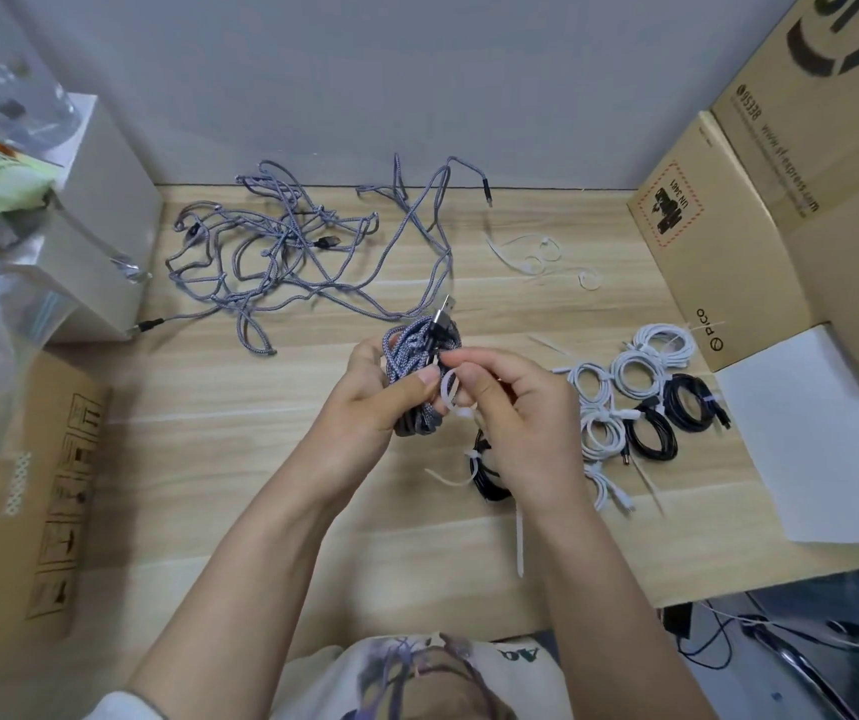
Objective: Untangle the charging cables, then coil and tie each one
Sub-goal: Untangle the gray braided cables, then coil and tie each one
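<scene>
Gripping the grey coiled cable [414, 379] above the table's [261, 459] middle, the left hand [380, 397] is keeping its loops bunched while the right hand [515, 407] is pinching a white zip tie [450, 394] around them; tangled cables [287, 252] are lying far left, tied coils [635, 392] right.

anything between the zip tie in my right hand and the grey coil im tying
Nothing visible does. The left hand grips the grey braided coil, and the right hand pinches the white zip tie right against it.
</scene>
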Demonstrator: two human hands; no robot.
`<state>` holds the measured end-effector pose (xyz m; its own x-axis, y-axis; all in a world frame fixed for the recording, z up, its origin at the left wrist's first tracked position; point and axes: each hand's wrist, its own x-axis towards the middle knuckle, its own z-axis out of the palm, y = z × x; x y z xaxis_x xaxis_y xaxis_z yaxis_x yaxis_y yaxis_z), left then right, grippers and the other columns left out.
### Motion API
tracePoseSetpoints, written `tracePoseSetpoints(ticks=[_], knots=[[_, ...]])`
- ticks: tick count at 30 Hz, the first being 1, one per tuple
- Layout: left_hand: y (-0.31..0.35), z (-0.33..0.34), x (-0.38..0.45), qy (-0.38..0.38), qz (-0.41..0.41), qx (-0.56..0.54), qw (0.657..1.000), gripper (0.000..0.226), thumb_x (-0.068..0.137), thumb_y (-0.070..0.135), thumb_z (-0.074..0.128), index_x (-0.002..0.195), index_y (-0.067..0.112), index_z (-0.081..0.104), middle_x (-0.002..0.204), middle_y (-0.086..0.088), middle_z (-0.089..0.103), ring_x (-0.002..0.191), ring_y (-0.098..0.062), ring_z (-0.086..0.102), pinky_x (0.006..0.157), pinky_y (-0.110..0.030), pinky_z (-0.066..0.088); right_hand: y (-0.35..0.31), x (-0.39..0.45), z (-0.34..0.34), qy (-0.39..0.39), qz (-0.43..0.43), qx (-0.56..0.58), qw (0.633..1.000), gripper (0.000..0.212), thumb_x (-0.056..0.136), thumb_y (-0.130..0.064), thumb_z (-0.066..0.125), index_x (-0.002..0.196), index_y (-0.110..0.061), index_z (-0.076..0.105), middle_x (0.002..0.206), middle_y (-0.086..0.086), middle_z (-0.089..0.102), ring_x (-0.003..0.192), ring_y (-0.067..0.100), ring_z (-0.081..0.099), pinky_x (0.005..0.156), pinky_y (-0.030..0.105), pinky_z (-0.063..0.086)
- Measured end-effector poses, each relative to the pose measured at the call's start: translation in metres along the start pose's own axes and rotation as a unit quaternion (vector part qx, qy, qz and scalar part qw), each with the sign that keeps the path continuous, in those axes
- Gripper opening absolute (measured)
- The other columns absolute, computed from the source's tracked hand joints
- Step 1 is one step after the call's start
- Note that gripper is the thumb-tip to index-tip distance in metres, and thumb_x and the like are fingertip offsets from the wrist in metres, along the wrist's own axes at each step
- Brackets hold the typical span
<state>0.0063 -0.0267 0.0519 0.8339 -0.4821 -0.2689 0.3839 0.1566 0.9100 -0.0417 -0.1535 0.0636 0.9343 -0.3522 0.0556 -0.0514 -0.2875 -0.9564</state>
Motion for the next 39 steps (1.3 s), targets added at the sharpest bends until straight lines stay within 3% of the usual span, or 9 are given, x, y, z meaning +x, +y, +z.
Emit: tracePoseSetpoints(ticks=[4,11,15,18,22,25,29,32,39], knots=[[0.002,0.006,-0.004,0.024,0.001,-0.013,1.000,0.024,0.091,0.005,0.056,0.107,0.015,0.041,0.068,-0.001,0.062,0.059,-0.009,0.058,0.056,-0.018,0.046,-0.003,-0.002,0.001,0.036,0.002,-0.073,0.997,0.012,0.088,-0.013,0.064,0.079,-0.020,0.068,0.053,-0.025,0.057,0.052,-0.001,0.052,0.054,0.009,0.035],[0.012,0.014,-0.011,0.022,0.046,0.006,0.999,0.024,0.093,-0.002,0.048,0.107,0.015,0.037,0.072,-0.001,0.059,0.056,-0.003,0.055,0.053,-0.011,0.042,0.001,-0.005,0.000,0.067,0.085,-0.186,0.976,0.032,0.084,-0.028,0.065,0.056,-0.020,0.052,0.042,-0.010,0.040,0.051,0.011,0.039,0.054,0.028,0.031],[0.007,0.018,-0.013,0.023,0.068,0.040,0.997,0.030,0.092,0.002,0.055,0.106,0.023,0.038,0.080,0.000,0.059,0.067,-0.007,0.055,0.062,-0.016,0.046,-0.002,-0.006,0.002,0.095,0.105,-0.237,0.961,0.043,0.085,-0.029,0.061,0.052,-0.018,0.036,0.047,-0.004,0.037,0.057,0.025,0.040,0.057,0.036,0.034],[0.001,0.021,-0.015,0.029,0.098,0.115,0.988,0.034,0.084,0.022,0.058,0.109,0.029,0.036,0.085,0.002,0.059,0.076,-0.011,0.057,0.072,-0.023,0.050,-0.010,-0.008,0.001,0.105,0.094,-0.267,0.953,0.047,0.086,-0.031,0.061,0.051,-0.021,0.031,0.045,-0.004,0.034,0.057,0.025,0.035,0.055,0.034,0.027],[0.003,0.019,-0.015,0.074,0.136,0.198,0.968,0.040,0.085,0.025,0.052,0.118,0.022,0.030,0.082,0.006,0.059,0.083,-0.020,0.060,0.087,-0.047,0.051,-0.024,-0.018,0.003,0.101,0.058,-0.258,0.959,0.046,0.084,-0.035,0.062,0.050,-0.022,0.033,0.041,-0.003,0.039,0.048,0.016,0.034,0.049,0.031,0.027],[0.004,0.016,-0.013,0.086,0.164,0.245,0.952,0.035,0.094,0.015,0.052,0.118,0.021,0.027,0.076,0.010,0.054,0.070,-0.007,0.052,0.076,-0.036,0.047,-0.031,-0.023,0.005,0.082,0.026,-0.233,0.969,0.046,0.084,-0.040,0.063,0.050,-0.026,0.035,0.048,-0.021,0.049,0.045,0.012,0.032,0.050,0.031,0.026],[0.007,0.013,-0.014,0.071,0.166,0.290,0.940,0.035,0.096,0.015,0.051,0.117,0.025,0.025,0.079,0.016,0.055,0.070,-0.002,0.053,0.072,-0.028,0.043,-0.033,-0.023,0.003,0.078,0.010,-0.209,0.975,0.042,0.084,-0.040,0.066,0.053,-0.028,0.041,0.044,-0.021,0.046,0.045,0.009,0.030,0.052,0.030,0.030],[0.006,0.012,-0.015,0.058,0.177,0.324,0.928,0.036,0.096,0.020,0.050,0.122,0.022,0.026,0.094,0.018,0.057,0.085,-0.012,0.059,0.076,-0.029,0.046,-0.033,-0.021,0.001,0.078,0.016,-0.189,0.979,0.033,0.085,-0.039,0.065,0.058,-0.026,0.051,0.044,-0.021,0.047,0.045,0.008,0.031,0.054,0.028,0.029],[0.003,0.011,-0.015,0.059,0.199,0.353,0.912,0.038,0.096,0.018,0.048,0.128,0.012,0.028,0.093,0.008,0.058,0.080,-0.019,0.057,0.067,-0.028,0.041,-0.032,-0.021,0.004,-0.004,0.045,-0.182,0.982,0.034,0.090,-0.040,0.057,0.067,-0.014,0.060,0.043,-0.005,0.044,0.052,0.021,0.045,0.058,0.038,0.043]])
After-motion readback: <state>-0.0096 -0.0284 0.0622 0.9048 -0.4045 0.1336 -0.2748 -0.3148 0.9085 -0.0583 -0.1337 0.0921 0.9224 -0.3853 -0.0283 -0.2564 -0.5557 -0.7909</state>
